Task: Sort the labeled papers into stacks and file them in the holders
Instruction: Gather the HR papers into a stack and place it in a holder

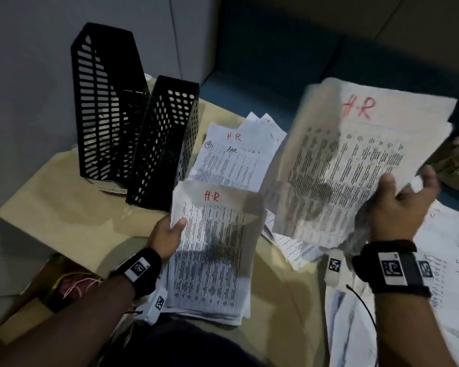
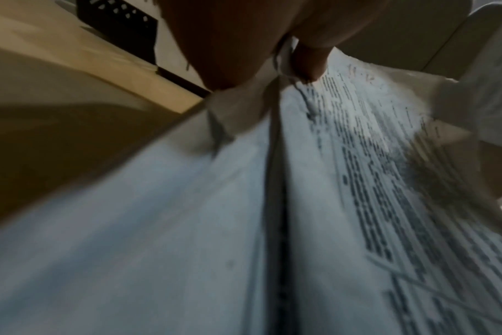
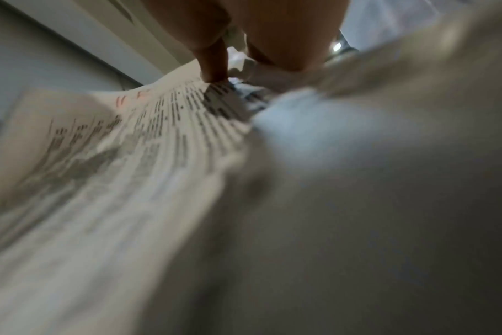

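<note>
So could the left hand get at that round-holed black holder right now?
Probably not at once: the left hand already grips an HR stack. The round-holed holder stands just beyond it, with nothing between, so the path looks free once that hand lets go.

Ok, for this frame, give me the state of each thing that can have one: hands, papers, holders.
left hand: grips the near H.R stack by its left edge.
near H.R stack: lifted at the top, bottom on the desk.
right hand: holds a raised H.R sheet.
raised H.R sheet: in the air, motion-blurred.
far H.R sheets: lying loose, fanned.
slotted holder: upright; contents unclear.
dotted holder: upright, leaning slightly; contents unclear.
IT papers: lying flat at right.
</note>
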